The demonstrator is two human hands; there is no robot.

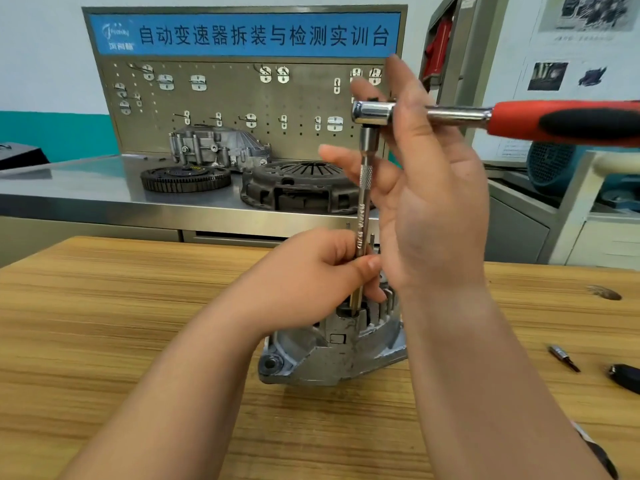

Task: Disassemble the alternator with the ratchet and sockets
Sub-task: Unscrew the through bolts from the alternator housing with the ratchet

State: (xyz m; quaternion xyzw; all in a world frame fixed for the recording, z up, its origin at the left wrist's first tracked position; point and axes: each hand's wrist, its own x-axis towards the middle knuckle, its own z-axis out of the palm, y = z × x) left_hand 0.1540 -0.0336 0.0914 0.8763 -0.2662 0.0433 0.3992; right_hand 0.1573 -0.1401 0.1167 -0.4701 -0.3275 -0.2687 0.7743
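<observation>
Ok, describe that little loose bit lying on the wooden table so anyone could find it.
Start at the wooden table, find the alternator standing in its middle, then look right. The bit lies flat on the bare wood, a short silver stub with a dark tip, slimmer and paler than the black object beside it at the picture's edge.

left hand (322, 268): lower centre, your fingers curled round the extension bar (363, 209) | right hand (429, 195): centre right, you held it raised, fingers straight and spread
</observation>
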